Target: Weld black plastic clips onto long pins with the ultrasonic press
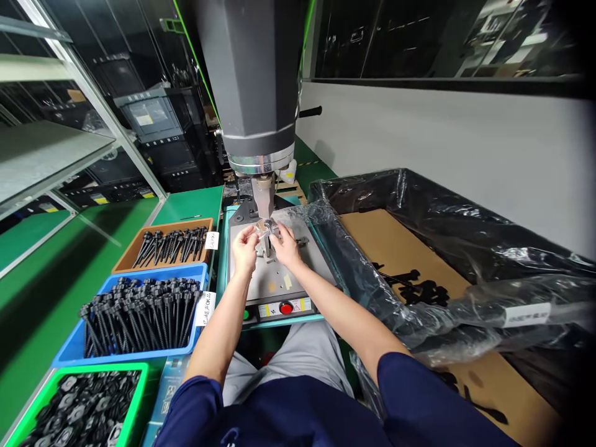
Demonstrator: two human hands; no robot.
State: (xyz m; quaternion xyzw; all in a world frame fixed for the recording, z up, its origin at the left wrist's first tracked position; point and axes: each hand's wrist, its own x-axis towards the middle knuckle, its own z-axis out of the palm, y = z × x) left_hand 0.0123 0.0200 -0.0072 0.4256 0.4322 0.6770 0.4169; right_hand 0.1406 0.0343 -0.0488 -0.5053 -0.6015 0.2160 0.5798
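Note:
My left hand [245,249] and my right hand [285,246] meet over the grey machine plate [261,287], right under the metal horn [264,197] of a press. Fingertips of both hands pinch a small shiny, partly see-through piece [267,228]; its exact kind is too small to make out. Below it a narrow upright metal fixture [267,248] shows between the hands. The large dark press head [258,81] hangs above. At the plate's front edge sit a red button [285,307] and a green button [246,315].
On the left stand a brown tray [161,269] and a blue bin [139,359] of black stemmed parts, and a green bin [144,385] of small black parts. To the right, a large box lined with clear plastic [400,186] holds cardboard [391,236] and loose black parts [423,292].

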